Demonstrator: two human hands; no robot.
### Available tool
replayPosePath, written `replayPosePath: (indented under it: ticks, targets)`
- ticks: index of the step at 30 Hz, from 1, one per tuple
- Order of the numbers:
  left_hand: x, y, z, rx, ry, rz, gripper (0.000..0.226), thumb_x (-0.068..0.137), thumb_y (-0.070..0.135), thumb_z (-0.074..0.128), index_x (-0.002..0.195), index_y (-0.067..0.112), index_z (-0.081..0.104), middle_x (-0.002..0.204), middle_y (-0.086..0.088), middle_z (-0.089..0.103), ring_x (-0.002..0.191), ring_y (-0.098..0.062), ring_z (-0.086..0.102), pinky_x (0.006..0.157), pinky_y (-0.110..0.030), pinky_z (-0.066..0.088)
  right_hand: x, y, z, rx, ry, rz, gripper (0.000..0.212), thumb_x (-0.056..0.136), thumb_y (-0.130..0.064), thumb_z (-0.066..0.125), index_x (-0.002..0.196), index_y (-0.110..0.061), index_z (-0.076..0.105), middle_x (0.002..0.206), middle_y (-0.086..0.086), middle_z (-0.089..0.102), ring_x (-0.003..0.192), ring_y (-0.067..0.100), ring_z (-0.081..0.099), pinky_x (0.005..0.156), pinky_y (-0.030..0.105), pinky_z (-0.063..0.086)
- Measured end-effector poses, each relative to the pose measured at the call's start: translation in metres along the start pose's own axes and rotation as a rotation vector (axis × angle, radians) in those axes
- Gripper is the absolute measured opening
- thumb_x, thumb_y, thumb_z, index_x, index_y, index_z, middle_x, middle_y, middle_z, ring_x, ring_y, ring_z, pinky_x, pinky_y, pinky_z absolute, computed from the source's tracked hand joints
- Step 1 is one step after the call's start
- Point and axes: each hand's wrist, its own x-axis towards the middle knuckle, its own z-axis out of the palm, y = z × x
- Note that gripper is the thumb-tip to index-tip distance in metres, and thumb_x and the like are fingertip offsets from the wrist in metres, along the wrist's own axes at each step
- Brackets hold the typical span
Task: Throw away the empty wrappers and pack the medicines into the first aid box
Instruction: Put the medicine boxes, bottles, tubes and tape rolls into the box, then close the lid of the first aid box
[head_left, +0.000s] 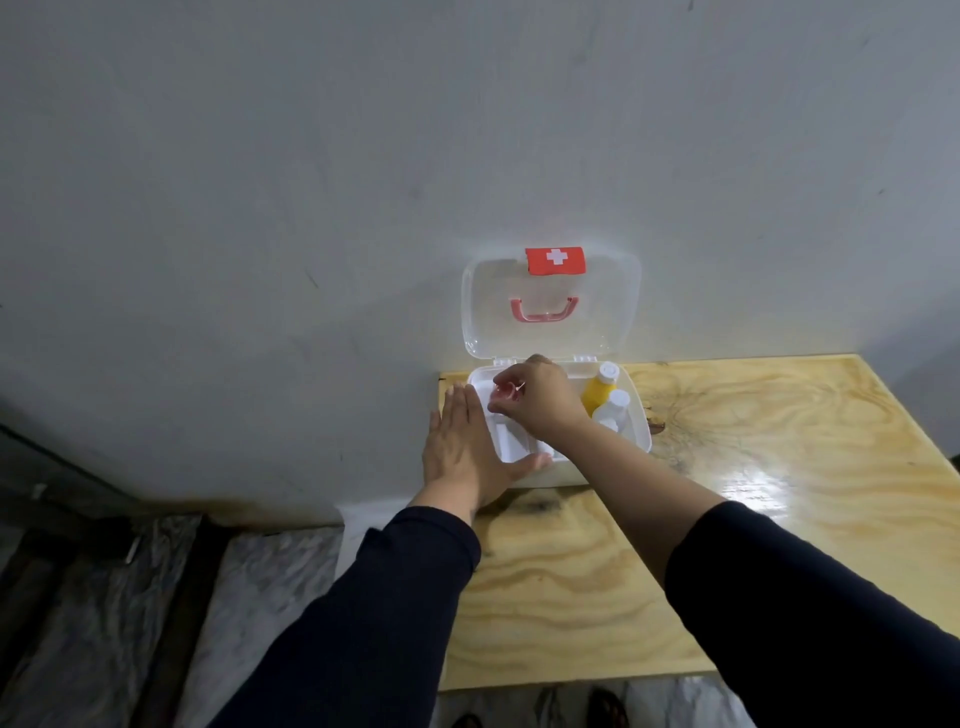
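The light around me is soft and fairly dim, coming from above right: a white glare patch shines on the glossy pale plywood table top (769, 483). My hands throw only faint shadows. The clear plastic lid (550, 332) of the box glows washed out against the grey wall (363, 182). Edges bend from the wide lens, and detail is slightly smeared.

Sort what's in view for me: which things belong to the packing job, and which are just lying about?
Belongs to the job:
- first aid box, lid open
- yellow bottle in the box
- white bottle in the box
- small item pinched by the right hand
- left hand steadying the box

Just lying about:
- wooden table
- sandals on the floor
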Motion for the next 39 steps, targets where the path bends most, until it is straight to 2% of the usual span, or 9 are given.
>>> replayPosePath:
  ticks: [3, 6, 10, 15, 20, 24, 31, 36, 39]
  targets:
    - [-0.002, 0.001, -0.001, 0.001, -0.009, 0.003, 0.131, 0.064, 0.088, 0.042, 0.151, 0.007, -0.013, 0.162, -0.006, -0.012, 0.149, -0.02, -0.012, 0.122, -0.038, -0.001, 0.001, 0.001, 0.005, -0.006, 0.024, 0.007, 0.025, 0.079, -0.022, 0.071, 0.102, -0.013, 0.074, 0.105, 0.007, 0.07, 0.095, 0.023, 0.063, 0.08, 0.029, 0.048]
    - [-0.001, 0.0, 0.0, -0.009, -0.009, 0.006, 0.129, 0.065, 0.087, 0.042, 0.151, 0.008, -0.015, 0.161, -0.005, -0.014, 0.149, -0.02, -0.013, 0.121, -0.036, -0.002, 0.003, 0.002, 0.009, 0.025, 0.013, 0.05, 0.02, 0.082, -0.02, 0.069, 0.1, -0.015, 0.075, 0.105, 0.005, 0.074, 0.094, 0.021, 0.066, 0.075, 0.022, 0.043]
    - [-0.001, -0.001, 0.002, -0.014, 0.007, -0.002, 0.126, 0.069, 0.082, 0.048, 0.151, 0.009, -0.014, 0.162, -0.005, -0.013, 0.149, -0.019, -0.012, 0.122, -0.036, -0.001, 0.001, 0.001, 0.012, 0.012, 0.031, -0.005, 0.015, 0.082, -0.018, 0.071, 0.095, -0.012, 0.075, 0.107, 0.006, 0.064, 0.089, 0.023, 0.065, 0.073, 0.024, 0.044]
    - [0.001, 0.0, 0.003, 0.005, 0.013, -0.016, 0.127, 0.068, 0.083, 0.049, 0.151, 0.011, -0.014, 0.162, -0.004, -0.013, 0.149, -0.018, -0.012, 0.122, -0.036, 0.0, -0.003, 0.002, 0.007, -0.041, -0.001, -0.112, 0.014, 0.082, -0.013, 0.07, 0.094, -0.008, 0.075, 0.104, 0.01, 0.066, 0.094, 0.026, 0.063, 0.081, 0.033, 0.05]
    - [0.002, 0.002, 0.002, -0.005, 0.014, -0.022, 0.13, 0.063, 0.085, 0.05, 0.152, 0.013, -0.011, 0.162, -0.004, -0.009, 0.149, -0.018, -0.007, 0.122, -0.036, 0.002, -0.005, 0.004, 0.005, -0.204, -0.05, -0.198, 0.018, 0.089, -0.011, 0.059, 0.099, -0.007, 0.073, 0.112, 0.01, 0.063, 0.099, 0.029, 0.062, 0.085, 0.037, 0.051]
    - [0.002, 0.003, 0.002, -0.031, -0.004, -0.038, 0.136, 0.057, 0.091, 0.047, 0.152, 0.013, -0.012, 0.162, -0.002, -0.009, 0.149, -0.018, -0.008, 0.122, -0.037, 0.001, -0.009, 0.018, 0.0, -0.267, -0.018, -0.22, 0.019, 0.089, -0.01, 0.057, 0.102, -0.014, 0.071, 0.114, 0.006, 0.062, 0.1, 0.027, 0.062, 0.083, 0.036, 0.052]
    - [0.001, 0.005, -0.002, -0.035, -0.012, -0.053, 0.139, 0.055, 0.091, 0.051, 0.152, 0.011, -0.01, 0.162, -0.005, -0.005, 0.15, -0.02, -0.004, 0.122, -0.038, 0.001, -0.008, 0.026, -0.008, -0.336, -0.012, -0.272, 0.02, 0.092, -0.023, 0.057, 0.102, -0.023, 0.074, 0.116, -0.001, 0.069, 0.107, 0.024, 0.052, 0.085, 0.035, 0.04]
    - [-0.002, 0.01, -0.009, -0.04, 0.083, -0.022, 0.13, 0.052, 0.085, 0.059, 0.149, 0.015, 0.008, 0.154, -0.007, 0.022, 0.143, -0.024, 0.021, 0.119, -0.041, 0.02, 0.0, 0.025, -0.036, -0.322, 0.167, -0.254, 0.021, 0.089, -0.021, 0.062, 0.109, -0.02, 0.068, 0.124, 0.003, 0.059, 0.117, 0.024, 0.049, 0.095, 0.038, 0.04]
    - [-0.001, 0.009, -0.009, -0.007, 0.02, -0.015, 0.137, 0.055, 0.088, 0.054, 0.152, 0.011, -0.006, 0.161, -0.008, 0.001, 0.149, -0.024, 0.003, 0.122, -0.041, 0.01, 0.014, 0.02, -0.061, -0.322, 0.365, -0.295, 0.034, 0.084, -0.011, 0.065, 0.117, -0.017, 0.06, 0.129, 0.009, 0.053, 0.122, 0.03, 0.047, 0.098, 0.042, 0.042]
